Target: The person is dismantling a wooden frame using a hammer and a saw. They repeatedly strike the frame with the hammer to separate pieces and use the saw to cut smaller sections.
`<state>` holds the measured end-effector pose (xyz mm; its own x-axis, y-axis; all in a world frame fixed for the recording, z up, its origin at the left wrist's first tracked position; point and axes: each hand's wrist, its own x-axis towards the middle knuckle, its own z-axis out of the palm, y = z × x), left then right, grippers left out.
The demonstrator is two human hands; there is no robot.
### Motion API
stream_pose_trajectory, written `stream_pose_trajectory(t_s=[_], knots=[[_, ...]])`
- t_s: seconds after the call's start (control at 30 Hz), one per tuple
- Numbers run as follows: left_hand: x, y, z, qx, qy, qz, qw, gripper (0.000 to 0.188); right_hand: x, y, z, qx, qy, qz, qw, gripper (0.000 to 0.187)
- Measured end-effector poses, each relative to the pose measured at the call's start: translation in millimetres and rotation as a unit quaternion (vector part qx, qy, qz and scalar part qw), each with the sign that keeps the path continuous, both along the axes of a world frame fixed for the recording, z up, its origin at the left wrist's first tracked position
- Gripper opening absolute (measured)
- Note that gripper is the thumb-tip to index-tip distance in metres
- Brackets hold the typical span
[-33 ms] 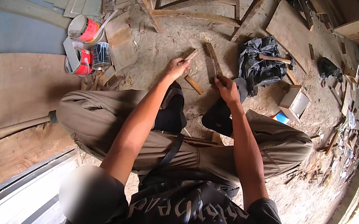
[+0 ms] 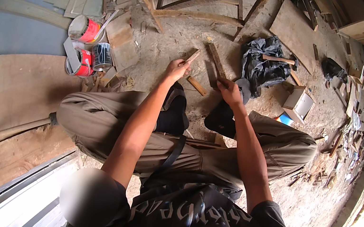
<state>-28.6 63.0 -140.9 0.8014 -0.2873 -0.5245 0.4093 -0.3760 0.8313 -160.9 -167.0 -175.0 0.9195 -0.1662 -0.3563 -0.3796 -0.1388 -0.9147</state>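
In my left hand (image 2: 178,69) is a short, pale wood piece (image 2: 193,56), its tip pointing up and to the right between closed fingers. My right hand (image 2: 230,91) is closed around the near end of a longer, darker wooden strip (image 2: 215,58), which slants away to the upper left. The two pieces are apart. A small yellowish wood block (image 2: 196,86) lies on the floor between my hands, close to my dark shoes. My palms and the gripped ends are partly hidden.
Beyond my hands stands a wooden frame (image 2: 198,17). Paint cans (image 2: 90,32) sit at the left. To the right, a hammer (image 2: 277,60) rests on a black plastic bag (image 2: 257,71), near a small open box (image 2: 300,104). Wood scraps lie along the right side.
The wood piece in my left hand has tilted very slightly. My right hand and its strip have barely moved.
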Motion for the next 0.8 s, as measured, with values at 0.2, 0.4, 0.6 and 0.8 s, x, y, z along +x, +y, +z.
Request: stream_pose_trajectory(t_s=[0.2,0.4,0.6,0.8], knots=[[-1.6,17.1,-6.8,0.030,0.002,-0.028,0.999,0.035,6.2,21.9,-25.2,-0.376,-0.027,0.013,0.926,0.049],[-9.3,22.4,-2.7,0.065,-0.014,-0.056,0.996,0.035,16.7,7.1,-55.6,-0.503,0.045,0.070,0.860,0.041],[-9.4,17.3,-2.7,0.047,-0.030,-0.064,0.996,0.034,23.3,-6.0,-69.1,-0.475,0.034,0.105,0.873,0.032],[-12.7,2.9,-8.6,0.051,-0.039,-0.094,0.994,0.033,15.1,-13.7,-13.0,-0.043,-0.027,0.103,0.993,0.026]])
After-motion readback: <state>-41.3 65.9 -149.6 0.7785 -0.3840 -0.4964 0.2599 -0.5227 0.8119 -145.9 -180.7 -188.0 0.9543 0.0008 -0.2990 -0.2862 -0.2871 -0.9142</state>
